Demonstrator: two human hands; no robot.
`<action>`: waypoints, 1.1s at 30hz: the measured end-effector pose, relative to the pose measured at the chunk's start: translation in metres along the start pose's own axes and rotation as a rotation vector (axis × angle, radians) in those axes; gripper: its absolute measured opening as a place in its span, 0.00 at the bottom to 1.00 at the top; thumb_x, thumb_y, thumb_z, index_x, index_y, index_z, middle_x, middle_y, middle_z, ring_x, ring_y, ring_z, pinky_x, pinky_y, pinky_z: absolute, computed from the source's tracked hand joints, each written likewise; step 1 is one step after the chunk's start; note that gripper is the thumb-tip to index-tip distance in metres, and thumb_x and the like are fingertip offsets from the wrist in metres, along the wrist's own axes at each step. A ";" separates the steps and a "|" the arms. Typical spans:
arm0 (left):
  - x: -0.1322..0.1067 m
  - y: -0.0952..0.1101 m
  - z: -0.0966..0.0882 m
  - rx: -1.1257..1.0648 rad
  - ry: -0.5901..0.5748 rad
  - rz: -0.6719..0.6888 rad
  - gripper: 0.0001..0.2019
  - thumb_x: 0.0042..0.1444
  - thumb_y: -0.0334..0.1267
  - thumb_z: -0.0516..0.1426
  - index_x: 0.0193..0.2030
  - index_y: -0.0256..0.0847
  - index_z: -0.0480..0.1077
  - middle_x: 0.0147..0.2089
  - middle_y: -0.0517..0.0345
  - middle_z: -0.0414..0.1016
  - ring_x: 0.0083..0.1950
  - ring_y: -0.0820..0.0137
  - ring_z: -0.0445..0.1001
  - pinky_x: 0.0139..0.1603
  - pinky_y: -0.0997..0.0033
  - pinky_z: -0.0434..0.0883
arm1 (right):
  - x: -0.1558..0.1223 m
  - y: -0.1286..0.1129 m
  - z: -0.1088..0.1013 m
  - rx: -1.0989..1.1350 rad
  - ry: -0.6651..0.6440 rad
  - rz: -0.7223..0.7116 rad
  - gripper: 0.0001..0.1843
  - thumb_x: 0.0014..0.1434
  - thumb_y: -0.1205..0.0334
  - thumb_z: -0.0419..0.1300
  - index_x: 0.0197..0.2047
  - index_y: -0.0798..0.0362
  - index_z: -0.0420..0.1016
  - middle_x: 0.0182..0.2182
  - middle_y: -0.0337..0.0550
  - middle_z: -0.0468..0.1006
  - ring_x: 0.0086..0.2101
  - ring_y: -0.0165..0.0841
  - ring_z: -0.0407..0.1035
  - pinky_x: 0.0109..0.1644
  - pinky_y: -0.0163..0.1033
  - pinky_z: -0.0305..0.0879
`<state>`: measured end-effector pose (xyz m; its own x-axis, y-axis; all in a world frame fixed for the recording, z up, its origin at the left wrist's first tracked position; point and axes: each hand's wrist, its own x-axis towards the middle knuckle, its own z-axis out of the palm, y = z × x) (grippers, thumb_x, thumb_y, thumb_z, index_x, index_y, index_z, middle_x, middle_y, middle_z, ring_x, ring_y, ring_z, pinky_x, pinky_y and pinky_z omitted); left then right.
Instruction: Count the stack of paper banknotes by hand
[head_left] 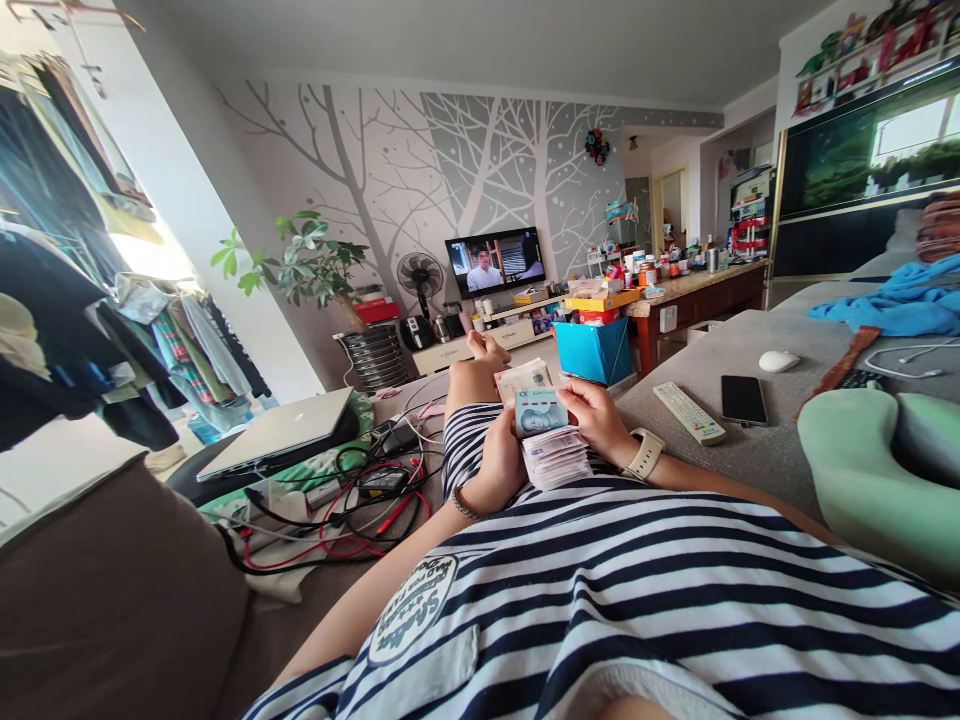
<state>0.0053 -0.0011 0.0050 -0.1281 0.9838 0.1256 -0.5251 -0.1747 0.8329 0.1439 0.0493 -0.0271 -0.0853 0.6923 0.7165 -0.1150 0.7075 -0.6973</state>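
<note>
I lie back on a sofa in a striped top. My left hand (499, 455) is closed round a thick stack of banknotes (553, 455) resting on my lap. My right hand (596, 415), with a pale wristband, pinches the top green note (538, 410) at its upper edge. More notes (525, 378) lie fanned on my thigh just beyond the stack.
A remote control (688, 412), a black phone (743, 398) and a white mouse (778, 360) lie on the grey sofa seat to my right, beside a green cushion (870, 470). A laptop (277, 432) and tangled cables (352, 505) sit at my left. A TV (495, 260) plays ahead.
</note>
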 end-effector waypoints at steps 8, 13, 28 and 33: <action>0.008 -0.005 -0.005 -0.031 -0.049 -0.021 0.05 0.47 0.35 0.64 0.27 0.42 0.71 0.35 0.52 0.84 0.50 0.51 0.84 0.52 0.58 0.80 | -0.001 -0.002 -0.001 -0.001 0.013 -0.029 0.34 0.63 0.26 0.58 0.24 0.48 0.64 0.20 0.37 0.64 0.24 0.33 0.57 0.28 0.40 0.54; 0.013 -0.009 -0.012 -0.036 -0.081 -0.055 0.09 0.44 0.38 0.66 0.33 0.40 0.74 0.35 0.53 0.84 0.48 0.52 0.85 0.50 0.58 0.80 | -0.001 0.000 0.000 0.067 -0.045 0.035 0.37 0.62 0.20 0.54 0.28 0.48 0.70 0.19 0.37 0.67 0.21 0.32 0.59 0.27 0.39 0.56; 0.001 -0.004 -0.006 0.006 -0.048 -0.040 0.08 0.48 0.32 0.64 0.36 0.42 0.75 0.42 0.49 0.86 0.53 0.50 0.84 0.54 0.56 0.80 | 0.005 0.024 -0.003 -0.112 0.094 0.033 0.29 0.62 0.30 0.61 0.30 0.49 0.69 0.25 0.38 0.69 0.29 0.34 0.63 0.33 0.38 0.58; 0.003 -0.003 -0.002 -0.073 -0.016 -0.111 0.10 0.54 0.38 0.64 0.43 0.39 0.79 0.43 0.47 0.86 0.53 0.50 0.85 0.54 0.54 0.81 | 0.005 0.021 -0.003 -0.060 0.080 0.007 0.29 0.64 0.31 0.59 0.30 0.49 0.69 0.25 0.37 0.68 0.29 0.34 0.61 0.33 0.38 0.56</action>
<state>0.0051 0.0021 0.0016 -0.0526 0.9976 0.0445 -0.5950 -0.0671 0.8009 0.1440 0.0674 -0.0381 -0.0067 0.7047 0.7095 -0.0553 0.7081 -0.7039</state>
